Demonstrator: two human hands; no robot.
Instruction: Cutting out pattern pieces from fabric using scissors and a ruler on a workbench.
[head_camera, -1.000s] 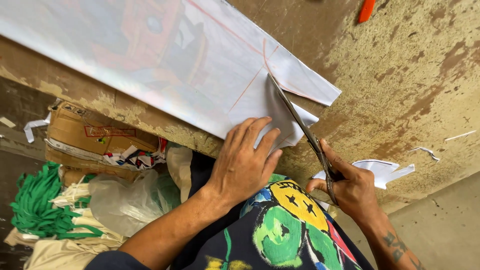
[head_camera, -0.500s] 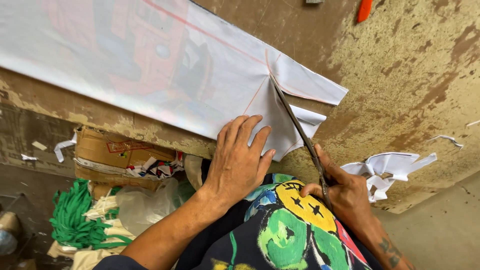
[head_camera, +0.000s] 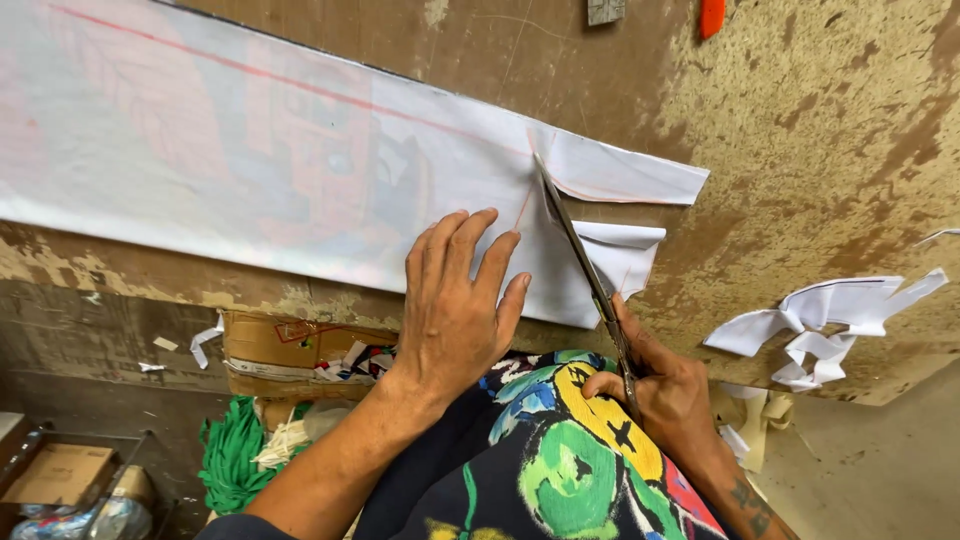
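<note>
A long strip of white fabric (head_camera: 300, 170) with faint red printing and pink marked lines lies across a worn brown table (head_camera: 820, 150). My left hand (head_camera: 455, 300) presses flat on the fabric's near edge, fingers spread. My right hand (head_camera: 665, 385) grips a pair of long metal scissors (head_camera: 580, 265). Their blades run up into the fabric along a pink line, and the cut-off end (head_camera: 620, 215) of the strip lies to the right of them.
White fabric scraps (head_camera: 830, 325) lie on the table at the right. An orange object (head_camera: 710, 15) sits at the far edge. Below the table edge are a cardboard box (head_camera: 275, 350) of scraps, green cord (head_camera: 230, 455) and more boxes (head_camera: 60, 475).
The view has shifted, so the fabric sits more to the left. The scissors have cut further up into the fabric. My left hand stays pressed on the cloth.
</note>
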